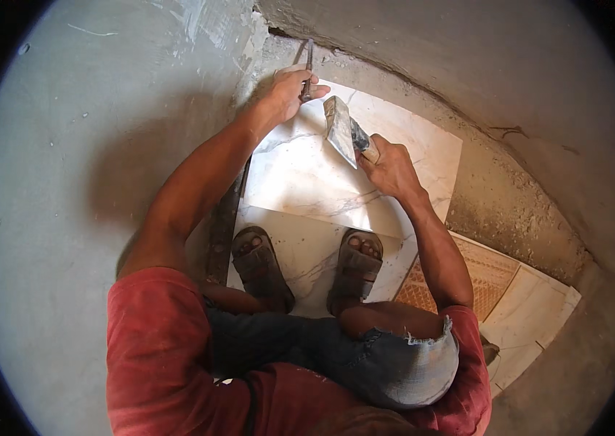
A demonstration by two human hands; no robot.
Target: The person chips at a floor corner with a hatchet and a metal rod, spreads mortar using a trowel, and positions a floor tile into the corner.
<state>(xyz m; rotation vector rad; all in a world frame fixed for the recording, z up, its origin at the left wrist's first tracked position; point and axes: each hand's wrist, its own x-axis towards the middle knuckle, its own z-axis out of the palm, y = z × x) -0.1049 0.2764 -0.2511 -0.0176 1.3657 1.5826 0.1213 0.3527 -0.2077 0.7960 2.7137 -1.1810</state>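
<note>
My left hand (288, 92) grips a thin dark metal chisel (310, 52) near the far left corner. Its far end points at the rough base of the back wall, and I cannot tell whether it touches. My right hand (392, 168) is closed round the handle of a hammer (338, 132). The hammer's broad, dusty head is above the marble-patterned tile (409, 138), close to the chisel's near end but apart from it.
A grey plastered wall (53, 167) rises at my left, another (482, 51) at the back. A bare cement strip (492, 182) runs along its foot. My sandals (355, 265) stand on another pale tile. At the lower right lies a brown patterned tile (474, 276).
</note>
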